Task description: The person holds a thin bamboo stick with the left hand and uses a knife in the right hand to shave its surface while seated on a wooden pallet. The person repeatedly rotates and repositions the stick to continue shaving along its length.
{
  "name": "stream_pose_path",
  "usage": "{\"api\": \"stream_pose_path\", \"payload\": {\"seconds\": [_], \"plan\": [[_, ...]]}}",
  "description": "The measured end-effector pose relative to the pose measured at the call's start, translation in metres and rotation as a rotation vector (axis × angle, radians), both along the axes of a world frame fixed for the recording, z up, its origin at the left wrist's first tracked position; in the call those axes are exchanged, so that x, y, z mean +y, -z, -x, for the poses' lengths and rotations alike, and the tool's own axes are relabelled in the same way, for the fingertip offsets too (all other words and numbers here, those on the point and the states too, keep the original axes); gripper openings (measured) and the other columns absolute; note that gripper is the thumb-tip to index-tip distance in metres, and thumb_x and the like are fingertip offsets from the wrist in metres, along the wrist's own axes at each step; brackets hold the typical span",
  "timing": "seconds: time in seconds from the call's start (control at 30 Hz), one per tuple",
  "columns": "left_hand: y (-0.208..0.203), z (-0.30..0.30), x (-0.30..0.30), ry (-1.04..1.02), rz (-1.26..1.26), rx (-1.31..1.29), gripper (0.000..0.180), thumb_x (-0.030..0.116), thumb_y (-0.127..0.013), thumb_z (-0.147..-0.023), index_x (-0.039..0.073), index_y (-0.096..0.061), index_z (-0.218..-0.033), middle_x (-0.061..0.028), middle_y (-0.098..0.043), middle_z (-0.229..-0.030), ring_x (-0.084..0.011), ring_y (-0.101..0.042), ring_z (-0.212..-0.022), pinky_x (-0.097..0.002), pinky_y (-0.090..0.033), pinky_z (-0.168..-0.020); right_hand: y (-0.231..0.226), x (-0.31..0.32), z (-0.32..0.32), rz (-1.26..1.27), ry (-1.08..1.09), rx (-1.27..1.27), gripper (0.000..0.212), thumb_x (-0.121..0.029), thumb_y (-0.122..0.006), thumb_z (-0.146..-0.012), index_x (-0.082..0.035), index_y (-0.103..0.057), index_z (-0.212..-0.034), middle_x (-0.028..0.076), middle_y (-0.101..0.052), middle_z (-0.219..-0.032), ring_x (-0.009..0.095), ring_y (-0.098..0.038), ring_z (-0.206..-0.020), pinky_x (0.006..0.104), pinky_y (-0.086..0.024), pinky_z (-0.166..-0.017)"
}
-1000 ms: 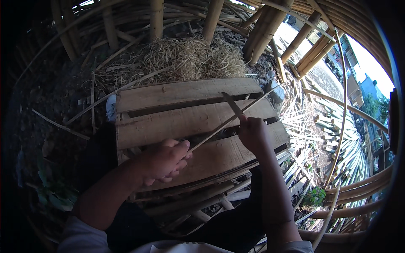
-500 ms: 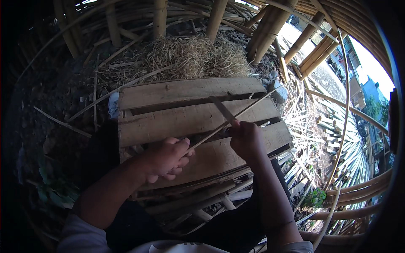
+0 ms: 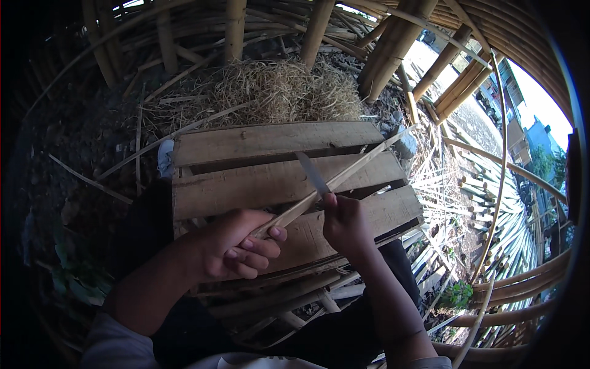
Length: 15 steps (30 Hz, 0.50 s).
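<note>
And here the pale strip [image 3: 362,162] is clamped in the curled fingers of the left hand [image 3: 236,245], its near end tucked into the fist and its long free end slanting up and away to the right of those fingers, past the bench's far corner. The fingers of the right hand [image 3: 346,226] are closed together around the knife [image 3: 314,174], its handle hidden in the grip, and the blade is laid across the strip just ahead of the left fingers, pointed up and to the left. Whether the edge is biting cannot be told.

For a clean pass, the strip is best pinned firmly, the blade held at a low, even angle, the pressure kept light, and every stroke directed away from the left fingers, since they seem the likeliest thing to be nicked.

Below both sets of fingers, the bench [image 3: 236,142] is made of rough wooden boards with dark gaps between them. Beyond the fingers, a tangled heap of shavings [image 3: 273,89] is backed by upright bamboo posts [image 3: 396,43]. Off to their right, cut poles [image 3: 507,224] are stacked in hard sunlight, while the ground left of them is sunk in shade.
</note>
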<state>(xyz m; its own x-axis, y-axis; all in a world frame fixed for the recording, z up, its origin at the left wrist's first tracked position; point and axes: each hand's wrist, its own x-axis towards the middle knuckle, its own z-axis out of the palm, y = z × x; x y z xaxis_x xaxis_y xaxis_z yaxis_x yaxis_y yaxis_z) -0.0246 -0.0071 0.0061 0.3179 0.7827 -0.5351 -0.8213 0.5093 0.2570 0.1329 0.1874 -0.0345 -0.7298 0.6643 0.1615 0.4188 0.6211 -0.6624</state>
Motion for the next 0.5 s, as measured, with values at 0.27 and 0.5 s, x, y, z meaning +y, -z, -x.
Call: {"api": "stream_pose_path", "payload": {"seconds": [0.27, 0.5], "plan": [[0.001, -0.001, 0.0, 0.018, 0.011, -0.016, 0.032, 0.037, -0.03, -0.111, 0.017, -0.045, -0.091, 0.0098, -0.033, -0.055, 0.0006, -0.023, -0.036, -0.0164, -0.016, -0.033, -0.008, 0.0, 0.004, 0.066, 0.001, -0.077, 0.047, -0.03, -0.054, -0.104, 0.008, -0.065, -0.078, 0.03, -0.06, -0.067, 0.052, -0.063, -0.07, 0.0527, -0.046, -0.06], [0.001, -0.001, 0.001, 0.009, -0.005, -0.04, 0.031, 0.036, -0.03, -0.111, 0.018, -0.045, -0.091, 0.0097, -0.033, -0.054, 0.0007, -0.023, -0.036, -0.0163, -0.016, -0.033, -0.018, 0.024, 0.011, 0.088, 0.069, -0.134, 0.049, -0.031, -0.052, -0.106, 0.006, -0.064, -0.076, 0.027, -0.059, -0.064, 0.04, -0.058, -0.067, 0.0477, -0.047, -0.06]]}}
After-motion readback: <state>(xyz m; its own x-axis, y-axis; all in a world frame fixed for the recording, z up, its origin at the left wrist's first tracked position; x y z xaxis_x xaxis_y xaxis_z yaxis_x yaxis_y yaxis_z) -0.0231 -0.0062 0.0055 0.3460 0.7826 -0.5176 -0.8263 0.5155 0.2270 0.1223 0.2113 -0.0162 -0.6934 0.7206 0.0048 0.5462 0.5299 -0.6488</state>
